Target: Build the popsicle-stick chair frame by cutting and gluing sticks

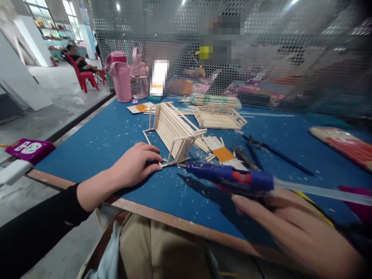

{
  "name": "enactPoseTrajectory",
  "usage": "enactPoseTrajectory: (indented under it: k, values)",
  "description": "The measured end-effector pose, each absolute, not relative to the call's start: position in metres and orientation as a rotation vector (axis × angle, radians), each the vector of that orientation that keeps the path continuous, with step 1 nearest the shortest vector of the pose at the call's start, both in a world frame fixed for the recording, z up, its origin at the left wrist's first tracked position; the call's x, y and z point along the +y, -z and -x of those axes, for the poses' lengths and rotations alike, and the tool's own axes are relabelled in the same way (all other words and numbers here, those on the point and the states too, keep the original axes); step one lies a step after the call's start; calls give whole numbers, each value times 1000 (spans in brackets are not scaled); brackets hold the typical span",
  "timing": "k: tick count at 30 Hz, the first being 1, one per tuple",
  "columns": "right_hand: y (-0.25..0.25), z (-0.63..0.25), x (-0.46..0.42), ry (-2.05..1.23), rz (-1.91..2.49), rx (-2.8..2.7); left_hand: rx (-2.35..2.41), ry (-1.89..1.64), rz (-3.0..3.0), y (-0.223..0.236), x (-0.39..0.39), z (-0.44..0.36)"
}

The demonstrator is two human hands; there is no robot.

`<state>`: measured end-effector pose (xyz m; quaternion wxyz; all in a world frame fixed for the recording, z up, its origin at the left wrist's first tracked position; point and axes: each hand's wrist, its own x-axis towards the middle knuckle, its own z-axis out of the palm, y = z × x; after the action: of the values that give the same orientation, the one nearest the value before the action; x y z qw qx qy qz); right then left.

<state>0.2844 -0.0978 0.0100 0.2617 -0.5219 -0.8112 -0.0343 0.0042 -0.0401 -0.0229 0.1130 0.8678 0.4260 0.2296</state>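
My left hand [138, 163] rests on the blue tabletop, thumb and fingers closed on the near corner of a small frame built of thin wooden sticks [171, 130]. The frame lies tilted on the table, a slatted panel at its middle. In my right hand [293, 221] is a blue hot glue gun [229, 176] with a clear glue stick [319, 190] coming out of its back. Its nozzle points left and meets, or nearly meets, the frame's lower near corner. My right fingers are partly hidden behind the gun.
Behind lie a second stick tray [219, 118] and bundled sticks [215, 100]. Pliers [281, 155], a card with an orange band [223, 153] and a packet [343, 143] lie right. A pink flask [122, 79] and bottle [139, 75] stand before a perforated metal screen [174, 35].
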Motion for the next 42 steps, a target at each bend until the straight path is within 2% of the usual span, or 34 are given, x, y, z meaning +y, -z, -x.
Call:
enactPoseTrajectory:
  k: [3, 13, 42]
  values:
    - [-10, -269, -96, 9, 1268, -2251, 1273, -672, -2542, 23, -42, -4]
    - [3, -263, -92, -57, 1294, -2293, 1299, -701, -2453, 23, -42, -5]
    - [3, -258, -94, -10, 1288, -2326, 1303, -671, -2484, 23, -42, -6]
